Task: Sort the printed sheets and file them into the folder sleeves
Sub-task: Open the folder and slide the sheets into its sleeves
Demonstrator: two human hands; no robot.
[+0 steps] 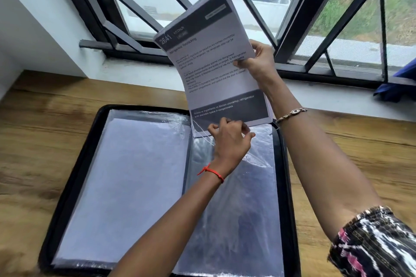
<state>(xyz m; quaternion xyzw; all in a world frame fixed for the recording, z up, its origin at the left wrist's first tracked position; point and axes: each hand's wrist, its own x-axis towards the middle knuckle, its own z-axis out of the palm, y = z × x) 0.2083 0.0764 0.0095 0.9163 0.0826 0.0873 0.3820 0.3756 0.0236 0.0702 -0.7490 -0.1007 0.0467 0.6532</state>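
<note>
A black zip folder [74,171] lies open on the wooden table, with clear plastic sleeves on both sides. The left sleeve [126,177] holds white paper. A stack of printed sheets [209,58], headed "2641 Kitchen, Refrigerator Restocking", stands upright above the top edge of the right sleeve [252,186]. My right hand [258,60] grips the stack's right edge, thumb on the front. At the stack's bottom edge, my left hand [229,139] pinches the lip of the right sleeve. Whether the sheets' lower edge is inside the sleeve is hidden by my left hand.
The wooden table [33,132] runs under a window sill with black metal bars [126,29] just behind the raised sheets. A blue cloth [398,83] lies on the sill at the far right.
</note>
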